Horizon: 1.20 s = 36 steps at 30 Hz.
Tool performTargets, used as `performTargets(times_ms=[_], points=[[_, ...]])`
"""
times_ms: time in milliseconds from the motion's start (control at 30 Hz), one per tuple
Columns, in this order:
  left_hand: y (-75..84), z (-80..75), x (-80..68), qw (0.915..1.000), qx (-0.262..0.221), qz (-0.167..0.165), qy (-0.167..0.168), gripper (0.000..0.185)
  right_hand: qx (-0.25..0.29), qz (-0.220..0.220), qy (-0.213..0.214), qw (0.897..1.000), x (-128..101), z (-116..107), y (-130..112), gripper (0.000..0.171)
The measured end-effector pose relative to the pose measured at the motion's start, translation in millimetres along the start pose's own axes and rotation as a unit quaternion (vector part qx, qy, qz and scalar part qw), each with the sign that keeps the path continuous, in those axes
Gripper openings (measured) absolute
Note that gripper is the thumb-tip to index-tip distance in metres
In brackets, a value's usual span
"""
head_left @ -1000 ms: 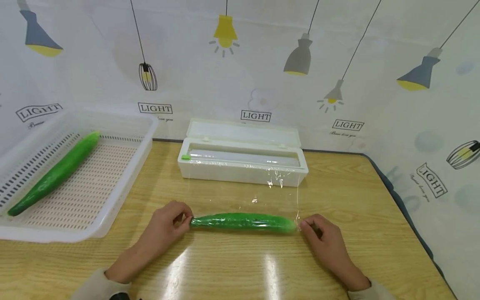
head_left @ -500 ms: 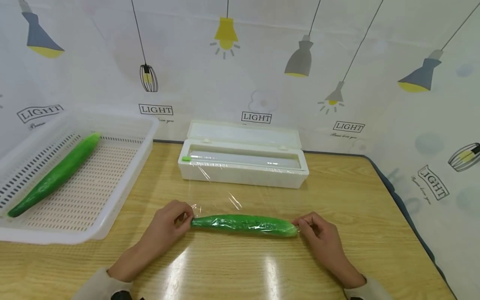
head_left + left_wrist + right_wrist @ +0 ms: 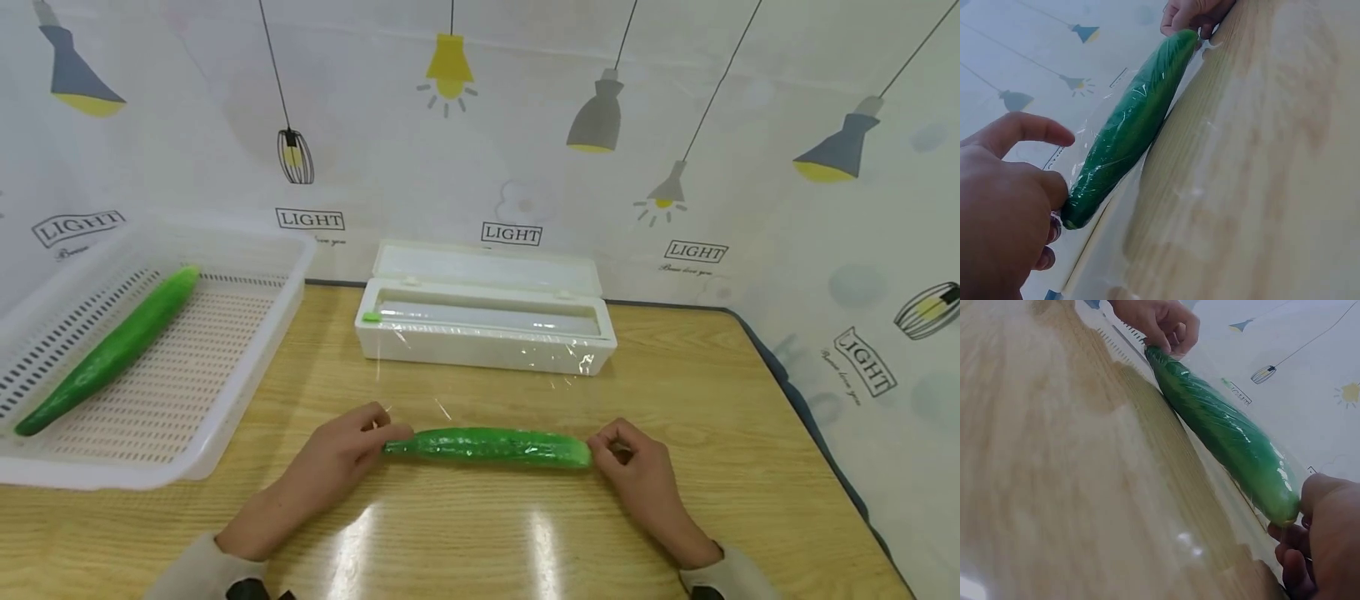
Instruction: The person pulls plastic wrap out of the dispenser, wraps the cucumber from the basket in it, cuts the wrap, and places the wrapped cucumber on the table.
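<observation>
A green cucumber (image 3: 487,447), overlaid by clear shiny cling film (image 3: 1125,119), lies crosswise between my hands. From it the film stretches back to a white dispenser box (image 3: 480,352). At the dark stem end, my left hand (image 3: 341,454) grips with the thumb against the cucumber; its index finger stands off, as the left wrist view shows. My right hand (image 3: 637,471) pinches the paler tip, thumb on one side and fingers curled beneath. In the right wrist view the film clings in creases along the skin.
A white slotted basket (image 3: 258,367) at the left holds another cucumber (image 3: 123,350). The dispenser's lid (image 3: 487,267) is raised, and a green slider (image 3: 372,317) sits at its left end. A wall with printed lamps stands behind the wooden table (image 3: 450,533).
My left thumb has moved over the cucumber's stem end, with the index finger lifting off. My right hand has shifted slightly left against the tip. Glints on the film have moved.
</observation>
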<state>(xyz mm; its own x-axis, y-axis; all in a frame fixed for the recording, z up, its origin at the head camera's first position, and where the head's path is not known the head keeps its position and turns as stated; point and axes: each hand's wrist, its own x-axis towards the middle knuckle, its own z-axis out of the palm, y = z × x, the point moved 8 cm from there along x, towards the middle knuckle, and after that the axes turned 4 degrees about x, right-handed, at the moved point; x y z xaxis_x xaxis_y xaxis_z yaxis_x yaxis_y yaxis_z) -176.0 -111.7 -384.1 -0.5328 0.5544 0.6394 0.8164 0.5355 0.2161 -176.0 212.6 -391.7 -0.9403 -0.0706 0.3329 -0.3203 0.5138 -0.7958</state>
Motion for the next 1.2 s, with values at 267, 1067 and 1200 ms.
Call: performTargets(times_ms=[267,1067,1200], points=[[4.9,1.5,-1.2,0.9983,0.027,0.051,-0.009,0.047,-0.020,-0.012,-0.008,1.000,0,4,29,0.020],[-8.3,10.8,-6.8,0.9979,0.023,-0.033,-0.052,0.047,-0.037,-0.166,-0.049,0.984,1,12,4,0.057],[-6.0,9.3,-5.4,0.9990,0.020,-0.020,-0.033,0.049,-0.032,-0.156,-0.031,0.987,1,8,1,0.059]])
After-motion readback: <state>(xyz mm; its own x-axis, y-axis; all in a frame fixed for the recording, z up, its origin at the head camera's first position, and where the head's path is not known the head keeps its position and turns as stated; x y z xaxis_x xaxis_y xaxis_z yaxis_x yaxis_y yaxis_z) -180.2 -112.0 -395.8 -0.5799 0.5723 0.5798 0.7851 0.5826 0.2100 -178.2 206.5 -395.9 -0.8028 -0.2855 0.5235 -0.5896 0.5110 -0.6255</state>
